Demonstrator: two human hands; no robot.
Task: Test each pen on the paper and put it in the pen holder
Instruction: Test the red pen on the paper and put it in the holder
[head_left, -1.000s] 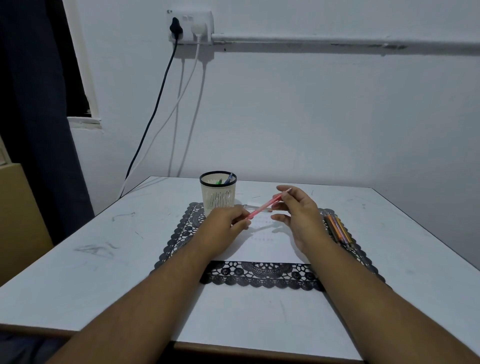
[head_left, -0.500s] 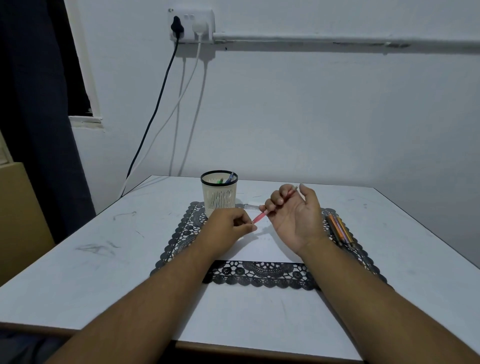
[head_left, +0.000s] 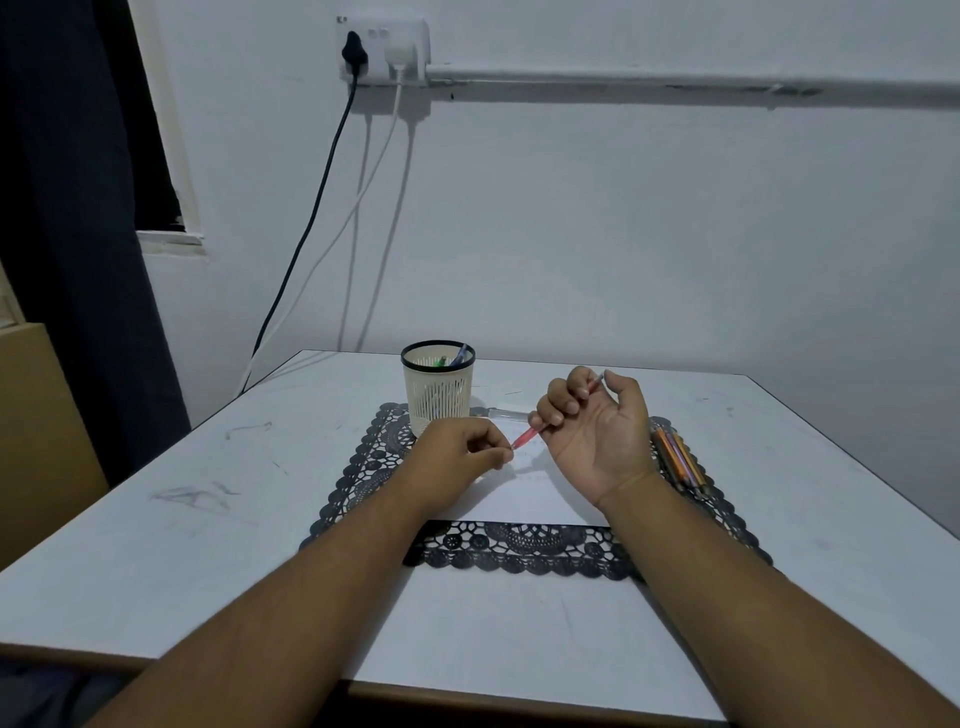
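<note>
the red pen (head_left: 556, 415) lies slanted across the curled fingers (head_left: 558, 402) of the right hand (head_left: 597, 436), palm turned up, held in the air above the white paper (head_left: 535, 499); its lower end points down-left to the left hand (head_left: 457, 457), whose thumb and forefinger are pinched together right at that end. whether they hold a cap or the pen's tip itself i cannot tell, it is too small. so the right grip is curled round the barrel and the left grip is pressed together on something tiny at the pen's end. judging by this, the step in hand is uncapping or recapping: it goes best if the right hand keeps the barrel steady and the left pulls or pushes straight along the pen's line, not sideways, with the point kept off the paper until it is ready for a short stroke. counting outward: one red pen in hand; one clear cap-like piece (head_left: 506, 414) lying on the mat just behind the paper; one sheet of paper; one cream pen holder (head_left: 439, 397) with a dark rim, standing on the mat's far left corner, with what look like two pens inside, one green and one blue; a small bundle of pens (head_left: 678, 460) beside the right wrist, perhaps four or five, too close together to count surely; one black lace mat (head_left: 519, 551); one tabletop (head_left: 208, 519).
</note>
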